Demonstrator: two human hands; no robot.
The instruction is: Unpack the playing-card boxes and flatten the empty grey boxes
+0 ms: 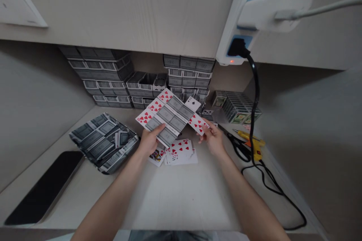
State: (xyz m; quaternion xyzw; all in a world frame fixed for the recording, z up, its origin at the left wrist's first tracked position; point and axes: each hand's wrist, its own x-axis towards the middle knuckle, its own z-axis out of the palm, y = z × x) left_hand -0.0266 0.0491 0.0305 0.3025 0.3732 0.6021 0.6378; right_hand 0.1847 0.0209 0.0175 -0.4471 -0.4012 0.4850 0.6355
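My left hand grips a flat panel of joined playing cards, thumb on top. Grey patterned card backs cover most of it; red heart faces show along its upper left edge. A two of spades sticks out at its right corner. My right hand pinches a heart playing card by its lower right end; the card's other end meets the panel's right side. Whether the two are joined there I cannot tell. Below the panel, loose playing cards lie face up on the desk.
An open box made of cards stands left, near a black slab. Stacked card boxes line the back. Scissors, a yellow glue gun and its black cord lie right. A power strip hangs above; its cable crosses down.
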